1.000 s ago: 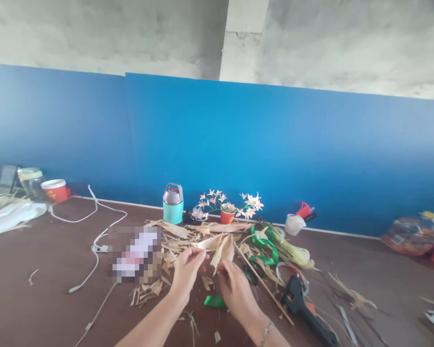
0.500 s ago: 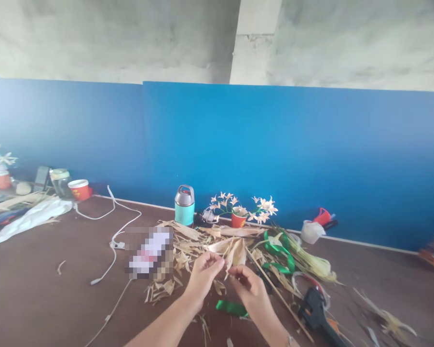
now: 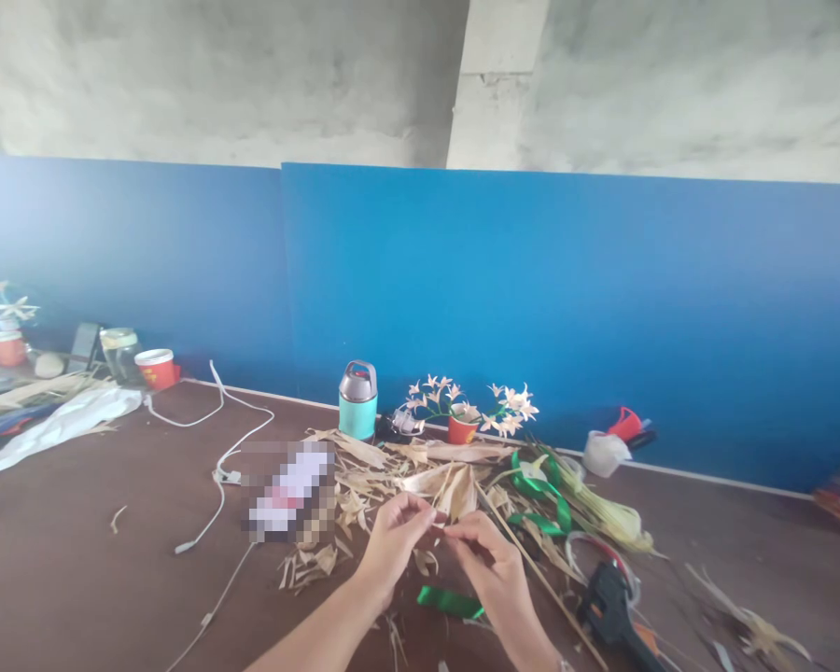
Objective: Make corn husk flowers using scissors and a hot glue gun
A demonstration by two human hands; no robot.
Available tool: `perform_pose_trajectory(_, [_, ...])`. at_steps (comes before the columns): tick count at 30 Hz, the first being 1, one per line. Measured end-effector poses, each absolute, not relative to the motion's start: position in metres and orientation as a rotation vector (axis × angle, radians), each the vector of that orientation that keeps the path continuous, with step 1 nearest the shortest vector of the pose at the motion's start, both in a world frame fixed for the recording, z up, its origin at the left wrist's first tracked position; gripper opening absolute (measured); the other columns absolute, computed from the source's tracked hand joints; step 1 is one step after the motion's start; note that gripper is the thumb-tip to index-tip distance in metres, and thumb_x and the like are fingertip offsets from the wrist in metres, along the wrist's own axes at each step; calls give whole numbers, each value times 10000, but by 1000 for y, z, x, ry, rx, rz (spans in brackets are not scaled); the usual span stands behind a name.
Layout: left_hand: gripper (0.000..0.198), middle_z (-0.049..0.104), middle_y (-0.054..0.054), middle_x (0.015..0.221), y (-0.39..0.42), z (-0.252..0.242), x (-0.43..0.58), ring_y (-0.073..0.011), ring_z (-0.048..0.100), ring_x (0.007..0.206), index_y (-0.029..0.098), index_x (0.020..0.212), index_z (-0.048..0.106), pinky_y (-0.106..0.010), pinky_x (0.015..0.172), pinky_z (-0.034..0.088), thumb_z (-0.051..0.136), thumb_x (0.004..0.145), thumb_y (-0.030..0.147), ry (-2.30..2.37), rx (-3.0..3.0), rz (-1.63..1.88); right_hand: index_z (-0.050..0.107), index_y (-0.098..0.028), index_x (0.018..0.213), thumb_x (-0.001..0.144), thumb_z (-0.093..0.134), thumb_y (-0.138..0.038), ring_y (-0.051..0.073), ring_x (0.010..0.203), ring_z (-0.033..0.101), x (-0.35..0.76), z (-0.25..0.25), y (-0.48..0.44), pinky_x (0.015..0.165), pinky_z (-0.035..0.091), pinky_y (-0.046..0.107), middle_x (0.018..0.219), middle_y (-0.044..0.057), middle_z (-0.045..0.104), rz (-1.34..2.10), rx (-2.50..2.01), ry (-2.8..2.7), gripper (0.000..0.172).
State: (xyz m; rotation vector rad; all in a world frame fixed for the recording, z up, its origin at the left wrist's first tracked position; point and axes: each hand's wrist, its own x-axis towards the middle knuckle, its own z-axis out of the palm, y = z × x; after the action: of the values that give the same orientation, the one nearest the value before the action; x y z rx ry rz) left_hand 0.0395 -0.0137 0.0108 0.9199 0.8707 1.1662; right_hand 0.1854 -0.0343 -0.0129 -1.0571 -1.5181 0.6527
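My left hand is closed in a pinch, thumb against forefinger, over the middle of the littered table. Close beside it, my right hand pinches too, its fingertips nearly meeting the left ones. Between them is a small, pale bit of dried husk, mostly hidden by the fingers. Just beyond the fingertips fans a broad dried husk leaf; whether it joins the held bit I cannot tell. Loose husk scraps lie around, and a green ribbon piece rests below the hands.
A black glue gun and a thin stick lie right. Behind stand a turquoise flask and a red cup with pale flowers. A blurred-out device and white cables lie left. A blue partition bounds the back.
My right hand has moved slightly up and closed its fingertips nearer the left ones. The left hand has hardly moved, still pinching.
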Motion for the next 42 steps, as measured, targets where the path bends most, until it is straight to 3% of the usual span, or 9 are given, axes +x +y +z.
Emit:
perform_pose_trajectory(7, [299,678,-21,655,-12,9,39,-128,585,524,168,645,545,-217,493,424,719,606,408,885,950,1125,650,-182,730,791,579,-329,170,630,580,185,-9,-36,577,481,239,706,46,626,610,-1090,-1506,175])
perform_pose_trajectory(12, [291,683,-18,678,-12,9,39,-149,628,600,173,649,541,-231,559,458,715,611,403,873,941,1129,656,-189,700,780,588,-352,174,623,582,184,-5,-36,570,486,247,693,47,630,585,-1077,-1511,193])
perform_pose_trajectory(16, [284,678,-16,653,-13,9,39,-158,644,613,170,651,544,-239,580,467,706,622,402,868,946,1122,676,-171,832,762,593,-420,194,645,611,184,-7,-36,596,516,272,742,71,664,597,-1168,-1438,272])
perform_pose_trajectory(19, [270,665,-17,622,-13,7,40,-143,617,551,162,652,556,-219,502,439,694,631,393,905,948,1133,669,-153,885,749,600,-445,205,657,622,184,-6,-37,600,523,280,762,81,679,587,-1228,-1364,330])
perform_pose_trajectory(23, [221,643,-16,596,-13,5,41,-111,564,479,153,638,563,-188,418,368,668,641,348,949,920,1117,653,-161,747,760,588,-436,183,588,592,184,0,-39,553,500,257,662,54,655,582,-1254,-1356,283])
perform_pose_trajectory(28, [175,623,5,589,-16,8,42,-101,540,460,161,623,560,-190,420,351,667,602,298,950,896,1052,645,-170,744,768,584,-420,174,584,583,183,3,-41,555,491,254,658,45,649,541,-1239,-1365,259])
perform_pose_trajectory(42, [138,590,16,547,-16,1,43,-87,519,421,150,632,553,-184,402,329,625,656,266,925,984,986,630,-172,775,808,547,-359,169,618,571,184,3,-41,569,463,239,710,45,641,543,-1215,-1411,207])
